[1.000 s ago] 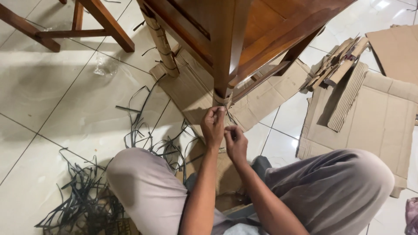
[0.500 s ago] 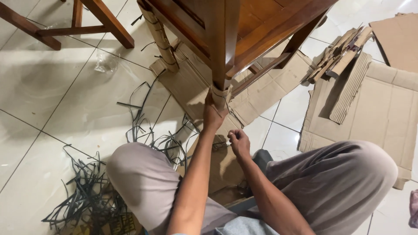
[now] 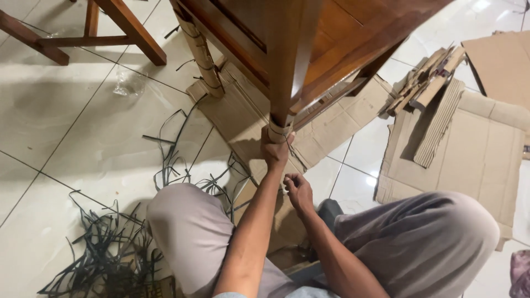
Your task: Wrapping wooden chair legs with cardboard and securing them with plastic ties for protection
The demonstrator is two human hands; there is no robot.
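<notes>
Cardboard wrap circles the foot of the wooden leg, which stands on flattened cardboard on the tiled floor. Left hand grips the wrap from below, fingers closed around it. Right hand sits just below, apart from the leg, fingers curled together, pinching something too small to tell. Black straps lie beside the left knee.

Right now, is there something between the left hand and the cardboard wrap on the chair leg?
Nothing visible: the left hand already presses on the cardboard wrap at the foot of the chair leg. The right hand is lower, apart from it.
</notes>
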